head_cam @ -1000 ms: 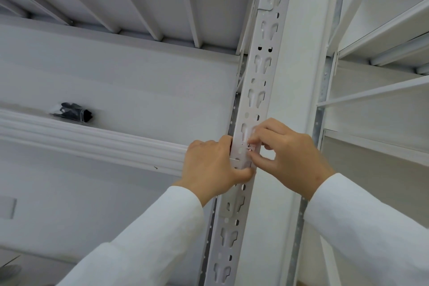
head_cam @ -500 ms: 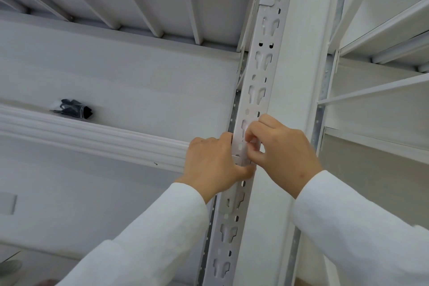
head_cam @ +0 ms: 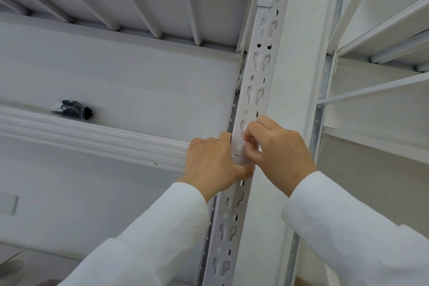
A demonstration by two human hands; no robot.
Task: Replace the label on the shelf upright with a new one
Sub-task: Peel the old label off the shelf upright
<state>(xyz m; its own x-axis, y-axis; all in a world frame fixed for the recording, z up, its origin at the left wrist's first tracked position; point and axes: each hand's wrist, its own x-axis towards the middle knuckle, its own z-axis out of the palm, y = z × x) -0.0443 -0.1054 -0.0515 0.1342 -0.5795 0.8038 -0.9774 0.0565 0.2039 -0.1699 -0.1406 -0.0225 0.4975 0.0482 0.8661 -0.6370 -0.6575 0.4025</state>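
Note:
A white perforated shelf upright [head_cam: 257, 81] runs from the top centre down to the bottom. A pale label [head_cam: 240, 144] lies on its face at hand height, mostly hidden by fingers. My left hand [head_cam: 213, 165] wraps the upright from the left, with its thumb pressed on the label's lower end. My right hand [head_cam: 278, 148] comes from the right and pinches the label's right edge between thumb and forefinger.
A white shelf with ribs [head_cam: 144, 0] hangs overhead at the left. A small black bundle [head_cam: 74, 110] lies on the ledge [head_cam: 92, 137] at the left. More white shelves [head_cam: 383, 30] stand to the right of a wide white column [head_cam: 299, 53].
My right hand has slid slightly left and up along the label, fingers curling tighter on its edge. My left hand has stayed on the upright.

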